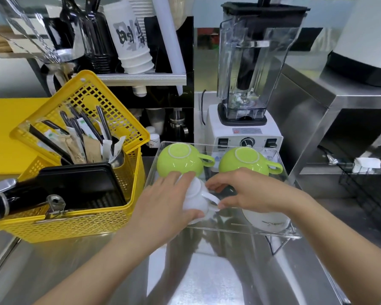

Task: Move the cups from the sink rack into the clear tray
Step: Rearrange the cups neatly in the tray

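A clear tray (282, 170) sits in front of the blender. Two green cups stand upside down at its back, one at the left (178, 160) and one at the right (246, 160). My left hand (163, 205) grips a small white cup (197, 198) lying on its side at the tray's front left. The fingertips of my right hand (249, 191) pinch that cup's handle. Under my right wrist, at the tray's front right, rests another white cup (266, 220) with a dark mark on it. Something dark shows beneath my right fingers; I cannot tell what it is.
A yellow basket (79, 225) with cutlery, wrapped straws and a black tray stands close on the left. A blender (244, 84) is right behind the clear tray. A steel machine (339, 111) rises at the right. A wire rack (277, 243) shows under the tray's front right corner.
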`<control>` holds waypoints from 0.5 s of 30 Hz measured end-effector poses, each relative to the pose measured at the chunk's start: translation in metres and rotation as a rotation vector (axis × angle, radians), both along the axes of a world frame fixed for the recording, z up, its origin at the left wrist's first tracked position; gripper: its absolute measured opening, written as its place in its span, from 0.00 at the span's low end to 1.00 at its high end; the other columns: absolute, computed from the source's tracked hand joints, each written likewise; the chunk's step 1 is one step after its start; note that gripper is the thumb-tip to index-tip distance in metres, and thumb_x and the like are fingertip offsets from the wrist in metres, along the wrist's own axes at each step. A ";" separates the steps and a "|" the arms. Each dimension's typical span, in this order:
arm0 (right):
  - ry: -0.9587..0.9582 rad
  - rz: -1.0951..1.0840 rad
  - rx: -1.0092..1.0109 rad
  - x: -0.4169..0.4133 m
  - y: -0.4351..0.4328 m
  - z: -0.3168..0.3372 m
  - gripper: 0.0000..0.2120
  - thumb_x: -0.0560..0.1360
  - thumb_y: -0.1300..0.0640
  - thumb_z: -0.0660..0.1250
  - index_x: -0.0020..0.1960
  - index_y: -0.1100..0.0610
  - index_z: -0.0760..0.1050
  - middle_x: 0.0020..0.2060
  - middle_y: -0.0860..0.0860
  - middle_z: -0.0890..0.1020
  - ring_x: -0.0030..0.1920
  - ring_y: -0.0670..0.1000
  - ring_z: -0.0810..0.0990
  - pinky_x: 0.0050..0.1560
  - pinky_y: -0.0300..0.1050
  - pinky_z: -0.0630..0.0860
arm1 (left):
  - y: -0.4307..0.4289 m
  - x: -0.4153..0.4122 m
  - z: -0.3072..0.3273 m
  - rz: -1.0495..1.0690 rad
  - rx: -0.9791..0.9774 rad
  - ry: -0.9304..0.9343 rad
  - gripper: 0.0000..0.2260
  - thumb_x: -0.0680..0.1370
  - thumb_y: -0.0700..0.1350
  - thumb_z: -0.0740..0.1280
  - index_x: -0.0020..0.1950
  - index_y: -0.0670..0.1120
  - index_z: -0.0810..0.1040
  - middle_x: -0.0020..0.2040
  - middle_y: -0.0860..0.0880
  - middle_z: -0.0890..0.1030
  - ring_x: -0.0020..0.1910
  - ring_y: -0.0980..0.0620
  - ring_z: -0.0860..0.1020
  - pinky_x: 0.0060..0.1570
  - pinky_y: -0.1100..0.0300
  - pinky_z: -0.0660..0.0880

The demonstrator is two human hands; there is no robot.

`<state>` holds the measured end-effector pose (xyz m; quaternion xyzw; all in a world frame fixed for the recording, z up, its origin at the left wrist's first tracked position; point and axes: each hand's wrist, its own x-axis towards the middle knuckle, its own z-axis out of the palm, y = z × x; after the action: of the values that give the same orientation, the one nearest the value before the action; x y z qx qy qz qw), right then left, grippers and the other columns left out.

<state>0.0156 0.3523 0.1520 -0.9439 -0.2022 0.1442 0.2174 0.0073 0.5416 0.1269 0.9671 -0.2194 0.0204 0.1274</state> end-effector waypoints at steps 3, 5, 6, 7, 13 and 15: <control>-0.012 0.004 0.022 0.002 0.000 -0.002 0.17 0.73 0.60 0.67 0.61 0.52 0.74 0.56 0.46 0.81 0.54 0.43 0.77 0.59 0.42 0.73 | -0.003 0.001 -0.002 0.069 0.053 -0.036 0.36 0.68 0.66 0.65 0.71 0.54 0.60 0.65 0.51 0.70 0.62 0.46 0.70 0.59 0.51 0.69; -0.018 0.001 0.040 0.004 -0.001 -0.003 0.15 0.74 0.61 0.66 0.59 0.53 0.76 0.55 0.46 0.82 0.52 0.42 0.77 0.59 0.43 0.73 | -0.005 0.000 -0.001 0.099 0.090 -0.082 0.36 0.66 0.68 0.63 0.69 0.53 0.63 0.61 0.49 0.72 0.58 0.45 0.71 0.54 0.51 0.70; -0.021 0.001 0.044 0.004 -0.001 -0.004 0.14 0.73 0.60 0.67 0.59 0.53 0.76 0.54 0.46 0.82 0.51 0.42 0.77 0.58 0.44 0.73 | -0.006 -0.001 -0.001 0.111 0.101 -0.095 0.36 0.65 0.69 0.63 0.68 0.52 0.64 0.59 0.48 0.72 0.57 0.44 0.72 0.52 0.51 0.71; -0.025 0.005 0.044 0.004 -0.001 -0.004 0.14 0.73 0.59 0.67 0.58 0.54 0.76 0.54 0.47 0.82 0.51 0.43 0.77 0.58 0.45 0.73 | -0.007 -0.002 0.001 0.116 0.107 -0.106 0.36 0.65 0.69 0.62 0.68 0.52 0.64 0.59 0.48 0.72 0.56 0.44 0.72 0.51 0.51 0.70; -0.111 -0.044 0.032 -0.001 -0.012 0.001 0.22 0.72 0.50 0.69 0.64 0.50 0.71 0.59 0.47 0.78 0.59 0.46 0.74 0.60 0.42 0.70 | -0.006 -0.002 -0.002 0.072 0.132 -0.194 0.39 0.62 0.72 0.55 0.61 0.46 0.74 0.55 0.43 0.78 0.54 0.39 0.77 0.49 0.48 0.74; -0.112 -0.086 0.031 -0.002 -0.023 0.005 0.25 0.71 0.48 0.70 0.66 0.48 0.69 0.62 0.45 0.77 0.60 0.43 0.73 0.59 0.36 0.67 | -0.010 -0.004 -0.002 -0.005 0.061 -0.253 0.37 0.64 0.70 0.56 0.61 0.45 0.74 0.59 0.41 0.77 0.61 0.41 0.72 0.56 0.48 0.69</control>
<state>0.0132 0.3289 0.1569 -0.9549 -0.1756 0.0788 0.2262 0.0038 0.5319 0.1249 0.9596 -0.2366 0.1350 0.0696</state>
